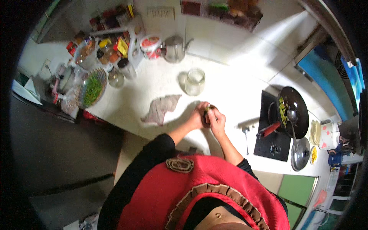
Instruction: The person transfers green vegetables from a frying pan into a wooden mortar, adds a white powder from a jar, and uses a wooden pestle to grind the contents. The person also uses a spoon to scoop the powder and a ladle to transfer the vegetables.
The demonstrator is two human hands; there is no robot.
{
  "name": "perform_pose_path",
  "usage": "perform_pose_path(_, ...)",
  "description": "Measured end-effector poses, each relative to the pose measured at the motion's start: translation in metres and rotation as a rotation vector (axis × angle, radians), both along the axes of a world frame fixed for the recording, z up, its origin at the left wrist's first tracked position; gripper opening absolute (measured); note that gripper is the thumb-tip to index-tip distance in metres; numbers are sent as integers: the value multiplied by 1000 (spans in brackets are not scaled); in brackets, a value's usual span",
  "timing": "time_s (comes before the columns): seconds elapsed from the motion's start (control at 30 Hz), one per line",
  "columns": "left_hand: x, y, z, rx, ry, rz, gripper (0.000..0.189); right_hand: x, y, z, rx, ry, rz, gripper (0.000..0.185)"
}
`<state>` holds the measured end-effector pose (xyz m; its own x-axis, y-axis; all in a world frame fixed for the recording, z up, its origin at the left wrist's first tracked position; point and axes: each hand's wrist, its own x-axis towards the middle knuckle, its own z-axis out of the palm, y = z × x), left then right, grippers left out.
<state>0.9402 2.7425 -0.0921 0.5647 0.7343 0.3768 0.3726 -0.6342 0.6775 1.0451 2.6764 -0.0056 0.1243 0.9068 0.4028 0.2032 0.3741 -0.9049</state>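
Note:
Over the white countertop my left hand [198, 115] is wrapped around a small dark object [205, 117], perhaps a bottle or jar; the fingers hide most of it. My right hand [217, 120] is closed at its upper end, where a small shiny, yellowish part shows by the thumb. An open glass jar [195, 83] stands just beyond my hands. To their left lies a crumpled grey cloth [162, 109]. A metal spoon [246, 141] rests on the counter to the right of my right forearm.
On the right, a wok [300, 115] with green food and a ladle sits on a black cooktop [266, 107], beside a metal lid [300, 156]. A metal kettle [174, 51] stands at the back. At left are a basket of chopped greens [92, 88] and several jars.

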Motion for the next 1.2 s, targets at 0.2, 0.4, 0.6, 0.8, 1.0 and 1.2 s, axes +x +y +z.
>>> perform_pose_path(0.2,0,2,4,-37,-24,-52,68,-2,0,17,129,126,-13,36)
perform_pose_path(0.4,-1,-6,16,350,-69,-20,47,-8,7,-5,177,75,-16,33)
perform_pose_path(0.6,-3,-6,12,181,-42,3,63,-2,12,-8,94,34,-6,34)
perform_pose_path(0.8,-6,-2,-5,202,28,10,80,-3,11,-4,315,107,7,34)
perform_pose_path(1.0,-6,-4,-6,126,-31,5,84,0,10,-3,134,65,-1,33)
perform_pose_path(1.2,-5,-4,1,99,-106,-6,78,0,11,-3,-12,78,9,35)
